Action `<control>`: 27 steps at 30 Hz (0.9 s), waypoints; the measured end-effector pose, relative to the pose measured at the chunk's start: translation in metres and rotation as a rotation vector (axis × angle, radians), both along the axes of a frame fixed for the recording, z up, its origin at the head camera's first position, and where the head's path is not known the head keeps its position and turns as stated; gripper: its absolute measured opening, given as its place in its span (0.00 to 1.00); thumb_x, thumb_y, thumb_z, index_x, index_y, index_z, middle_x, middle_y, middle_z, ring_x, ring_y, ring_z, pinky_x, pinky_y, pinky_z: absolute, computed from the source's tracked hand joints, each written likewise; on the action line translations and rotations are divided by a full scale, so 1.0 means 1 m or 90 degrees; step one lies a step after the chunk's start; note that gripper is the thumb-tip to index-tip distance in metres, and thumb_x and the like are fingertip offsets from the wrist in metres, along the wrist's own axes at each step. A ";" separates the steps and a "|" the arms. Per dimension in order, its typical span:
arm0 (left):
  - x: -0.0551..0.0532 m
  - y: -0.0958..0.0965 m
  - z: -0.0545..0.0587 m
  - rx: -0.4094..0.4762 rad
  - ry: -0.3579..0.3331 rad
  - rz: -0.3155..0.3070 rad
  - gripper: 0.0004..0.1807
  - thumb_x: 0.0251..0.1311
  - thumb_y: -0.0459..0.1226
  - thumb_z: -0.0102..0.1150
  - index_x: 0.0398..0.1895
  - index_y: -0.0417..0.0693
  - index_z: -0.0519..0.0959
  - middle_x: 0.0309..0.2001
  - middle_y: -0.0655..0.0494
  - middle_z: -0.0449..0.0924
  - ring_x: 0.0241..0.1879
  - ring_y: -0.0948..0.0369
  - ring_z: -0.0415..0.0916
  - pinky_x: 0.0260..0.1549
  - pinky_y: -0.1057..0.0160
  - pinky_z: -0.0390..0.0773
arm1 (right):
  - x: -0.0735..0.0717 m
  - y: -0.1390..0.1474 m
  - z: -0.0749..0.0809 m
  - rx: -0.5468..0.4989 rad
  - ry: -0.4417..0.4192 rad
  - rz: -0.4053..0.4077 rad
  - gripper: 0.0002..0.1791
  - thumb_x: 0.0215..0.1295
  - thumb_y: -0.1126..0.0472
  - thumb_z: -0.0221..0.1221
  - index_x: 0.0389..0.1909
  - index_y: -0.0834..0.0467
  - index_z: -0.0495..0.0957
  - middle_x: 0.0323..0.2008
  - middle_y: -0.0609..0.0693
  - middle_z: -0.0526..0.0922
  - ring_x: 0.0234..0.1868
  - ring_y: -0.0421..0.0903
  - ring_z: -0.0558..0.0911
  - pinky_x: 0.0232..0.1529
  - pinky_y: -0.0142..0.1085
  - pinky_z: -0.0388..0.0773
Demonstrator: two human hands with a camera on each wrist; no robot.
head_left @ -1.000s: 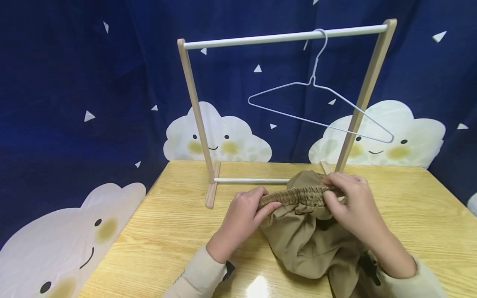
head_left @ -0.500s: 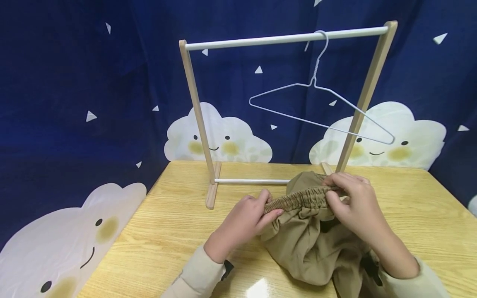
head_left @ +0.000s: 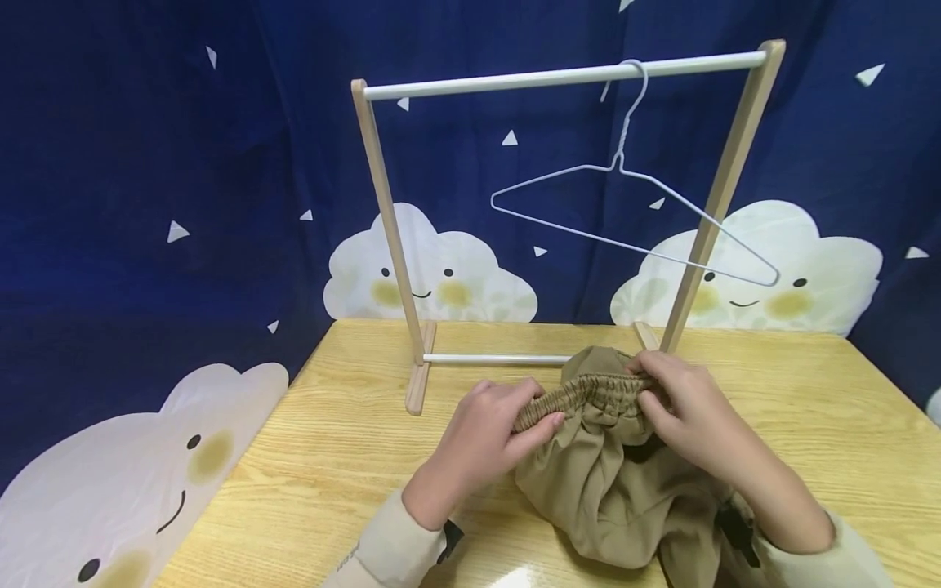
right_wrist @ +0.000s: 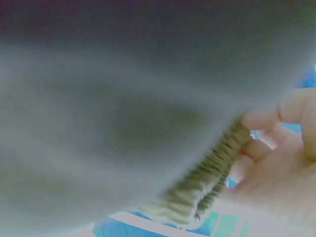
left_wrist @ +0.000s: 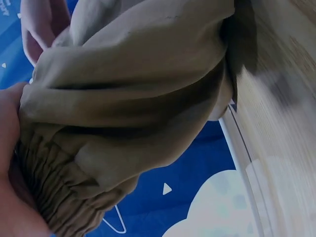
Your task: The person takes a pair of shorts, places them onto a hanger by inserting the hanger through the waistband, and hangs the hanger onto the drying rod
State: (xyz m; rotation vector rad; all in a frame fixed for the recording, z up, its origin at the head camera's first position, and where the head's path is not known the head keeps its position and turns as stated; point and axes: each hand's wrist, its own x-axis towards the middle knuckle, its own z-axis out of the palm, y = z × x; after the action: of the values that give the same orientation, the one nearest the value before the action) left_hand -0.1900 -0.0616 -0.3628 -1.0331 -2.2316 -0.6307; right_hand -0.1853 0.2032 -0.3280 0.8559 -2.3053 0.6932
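Note:
Khaki pants (head_left: 610, 490) with a gathered elastic waistband hang bunched between the two hands, low over the table. My left hand (head_left: 488, 433) grips the left end of the waistband, thumb on the near side. At the other end, my right hand (head_left: 687, 408) pinches the band between thumb and fingers. The left wrist view shows folds of the pants (left_wrist: 123, 98) and the ribbed band beside the hand. Blurred cloth fills most of the right wrist view, with the right hand (right_wrist: 281, 153) on the band at its right. The lower part of the pants runs out of the head view.
Behind the pants stands a rack with wooden legs and a white top rail (head_left: 500, 82). A white wire hanger (head_left: 566, 229) hangs from that rail, right of its middle. The wooden table (head_left: 331, 465) meets a dark blue cloud-print backdrop (head_left: 184, 122).
The right hand has come slightly down and to the left, bringing its end of the waistband closer to the left hand. Both hands keep hold of the pants.

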 end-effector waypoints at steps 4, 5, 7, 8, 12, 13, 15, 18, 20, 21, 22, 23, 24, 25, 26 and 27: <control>0.003 0.002 0.004 0.039 0.022 0.002 0.10 0.69 0.47 0.60 0.34 0.53 0.79 0.22 0.70 0.73 0.21 0.74 0.63 0.29 0.73 0.62 | 0.003 -0.007 0.000 0.025 -0.047 0.031 0.15 0.67 0.73 0.55 0.51 0.58 0.78 0.46 0.48 0.83 0.48 0.48 0.80 0.50 0.48 0.72; 0.004 0.002 0.005 0.043 0.024 0.005 0.10 0.68 0.47 0.61 0.34 0.53 0.79 0.23 0.70 0.74 0.21 0.74 0.64 0.29 0.72 0.62 | 0.005 -0.010 -0.001 0.031 -0.055 0.040 0.16 0.70 0.70 0.54 0.55 0.57 0.77 0.49 0.47 0.83 0.52 0.49 0.79 0.52 0.49 0.70; 0.006 0.003 0.007 0.044 0.026 0.007 0.09 0.68 0.47 0.62 0.34 0.53 0.79 0.24 0.69 0.75 0.22 0.73 0.65 0.30 0.72 0.63 | 0.006 -0.014 -0.002 0.047 -0.059 0.060 0.17 0.72 0.65 0.56 0.60 0.54 0.75 0.53 0.45 0.82 0.55 0.48 0.78 0.53 0.49 0.66; 0.008 0.004 0.007 0.041 0.028 0.006 0.09 0.68 0.47 0.62 0.34 0.54 0.79 0.24 0.70 0.75 0.23 0.73 0.66 0.31 0.71 0.63 | 0.007 -0.016 -0.002 0.055 -0.054 0.073 0.19 0.72 0.64 0.58 0.61 0.54 0.75 0.54 0.45 0.82 0.57 0.48 0.78 0.54 0.49 0.65; 0.012 0.007 0.007 0.012 0.054 -0.012 0.10 0.68 0.49 0.62 0.36 0.55 0.78 0.28 0.70 0.78 0.26 0.73 0.69 0.35 0.70 0.65 | 0.007 -0.019 -0.004 0.070 -0.006 0.098 0.20 0.64 0.68 0.62 0.57 0.54 0.78 0.52 0.43 0.82 0.55 0.47 0.79 0.53 0.47 0.65; 0.012 0.008 0.007 0.004 0.060 -0.016 0.10 0.68 0.49 0.62 0.37 0.55 0.78 0.29 0.70 0.79 0.27 0.72 0.70 0.36 0.69 0.65 | 0.007 -0.019 -0.004 0.065 0.000 0.104 0.19 0.62 0.69 0.62 0.53 0.53 0.78 0.49 0.42 0.82 0.53 0.47 0.79 0.53 0.47 0.65; 0.013 0.008 0.006 -0.010 0.064 -0.022 0.12 0.66 0.51 0.64 0.39 0.54 0.79 0.31 0.69 0.81 0.29 0.71 0.73 0.39 0.68 0.67 | 0.007 -0.018 -0.004 0.054 0.011 0.112 0.17 0.57 0.71 0.62 0.46 0.51 0.78 0.44 0.39 0.80 0.50 0.45 0.78 0.52 0.45 0.64; 0.011 0.007 0.005 -0.030 0.046 -0.018 0.17 0.63 0.55 0.66 0.41 0.54 0.78 0.33 0.68 0.83 0.31 0.70 0.76 0.42 0.64 0.68 | 0.007 -0.016 -0.003 0.042 0.024 0.120 0.16 0.53 0.71 0.60 0.38 0.48 0.74 0.38 0.38 0.76 0.44 0.42 0.76 0.53 0.44 0.62; 0.009 0.005 0.003 -0.044 0.024 -0.012 0.19 0.61 0.57 0.67 0.40 0.55 0.78 0.33 0.67 0.83 0.32 0.69 0.76 0.43 0.62 0.68 | 0.008 -0.015 -0.003 0.039 0.030 0.118 0.15 0.52 0.71 0.59 0.36 0.48 0.73 0.36 0.38 0.74 0.42 0.41 0.75 0.55 0.44 0.62; 0.008 0.005 0.003 -0.052 0.013 -0.006 0.20 0.60 0.58 0.67 0.39 0.55 0.78 0.33 0.67 0.82 0.32 0.69 0.76 0.43 0.61 0.68 | 0.008 -0.014 -0.002 0.038 0.031 0.116 0.15 0.52 0.71 0.59 0.36 0.48 0.72 0.36 0.38 0.74 0.41 0.40 0.75 0.56 0.44 0.62; 0.008 0.003 0.002 -0.059 0.006 0.003 0.20 0.60 0.59 0.66 0.38 0.55 0.78 0.32 0.68 0.81 0.32 0.69 0.75 0.42 0.61 0.68 | 0.008 -0.013 -0.002 0.037 0.033 0.114 0.15 0.53 0.71 0.58 0.36 0.49 0.72 0.36 0.38 0.74 0.41 0.39 0.74 0.57 0.45 0.62; 0.007 0.003 0.001 -0.067 -0.001 0.013 0.21 0.60 0.60 0.65 0.37 0.55 0.77 0.31 0.68 0.80 0.31 0.69 0.74 0.42 0.60 0.69 | 0.008 -0.013 -0.002 0.036 0.035 0.112 0.15 0.53 0.72 0.58 0.36 0.49 0.72 0.35 0.38 0.74 0.40 0.39 0.74 0.57 0.46 0.62; 0.006 0.002 0.001 -0.072 -0.009 0.024 0.21 0.61 0.61 0.64 0.35 0.55 0.76 0.28 0.68 0.77 0.29 0.70 0.72 0.40 0.60 0.69 | 0.008 -0.012 -0.001 0.035 0.036 0.109 0.16 0.53 0.72 0.57 0.37 0.50 0.72 0.35 0.38 0.74 0.39 0.39 0.75 0.58 0.48 0.62; 0.005 0.001 0.001 -0.074 -0.019 0.033 0.22 0.61 0.62 0.63 0.33 0.56 0.76 0.26 0.69 0.75 0.28 0.70 0.71 0.39 0.61 0.69 | 0.008 -0.011 -0.001 0.034 0.037 0.105 0.16 0.53 0.73 0.57 0.37 0.50 0.72 0.34 0.37 0.73 0.38 0.38 0.75 0.59 0.49 0.62; 0.005 0.000 0.001 -0.072 -0.029 0.043 0.22 0.62 0.62 0.62 0.32 0.56 0.75 0.24 0.69 0.72 0.25 0.69 0.69 0.37 0.61 0.68 | 0.008 -0.010 -0.001 0.035 0.039 0.100 0.16 0.53 0.74 0.57 0.37 0.50 0.72 0.34 0.36 0.73 0.37 0.38 0.75 0.59 0.50 0.63; 0.004 -0.001 0.002 -0.066 -0.041 0.049 0.22 0.62 0.62 0.61 0.31 0.56 0.74 0.23 0.68 0.70 0.24 0.69 0.67 0.34 0.63 0.68 | 0.008 -0.010 -0.001 0.037 0.042 0.095 0.16 0.54 0.75 0.57 0.37 0.51 0.72 0.33 0.36 0.73 0.36 0.38 0.75 0.60 0.52 0.63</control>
State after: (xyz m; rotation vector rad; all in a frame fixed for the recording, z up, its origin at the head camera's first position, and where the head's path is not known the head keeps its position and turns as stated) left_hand -0.1856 -0.0622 -0.3610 -0.9841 -2.3698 -0.5258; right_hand -0.1771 0.1936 -0.3288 1.0696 -2.2291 0.6539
